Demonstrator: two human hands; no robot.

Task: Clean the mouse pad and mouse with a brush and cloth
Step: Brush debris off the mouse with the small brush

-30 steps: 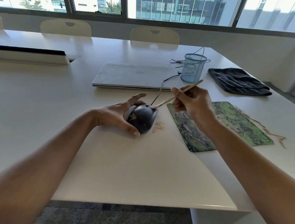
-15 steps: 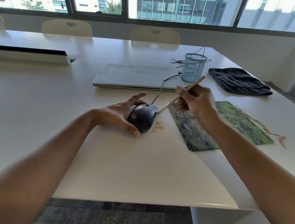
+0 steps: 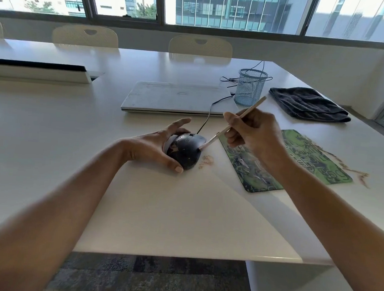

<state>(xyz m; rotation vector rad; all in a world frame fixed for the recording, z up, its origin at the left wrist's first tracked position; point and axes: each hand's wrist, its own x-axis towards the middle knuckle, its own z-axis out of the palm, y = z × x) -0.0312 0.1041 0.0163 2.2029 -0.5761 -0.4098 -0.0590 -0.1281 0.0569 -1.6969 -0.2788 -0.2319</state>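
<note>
A black wired mouse (image 3: 186, 150) rests on the white table (image 3: 158, 211), tipped a little, with my left hand (image 3: 156, 146) gripping its left side. My right hand (image 3: 254, 134) holds a thin wooden-handled brush (image 3: 246, 114) like a pen; the bristle end touches the mouse's right front edge. A green patterned mouse pad (image 3: 300, 163) lies to the right, partly under my right wrist. Brownish dust (image 3: 206, 161) sits on the table beside the mouse, and more dust (image 3: 354, 173) lies off the pad's right edge. A dark grey folded cloth (image 3: 307, 104) lies at the back right.
A closed silver laptop (image 3: 178, 98) lies behind the mouse, whose cable runs toward it. A blue mesh pen cup (image 3: 250, 86) stands next to the laptop. The table's front edge (image 3: 177, 255) is close to me, and chairs stand along the far side.
My right hand with the brush has swung slightly right and back toward the mouse's right front edge. The left hand and mouse have stayed in place.
</note>
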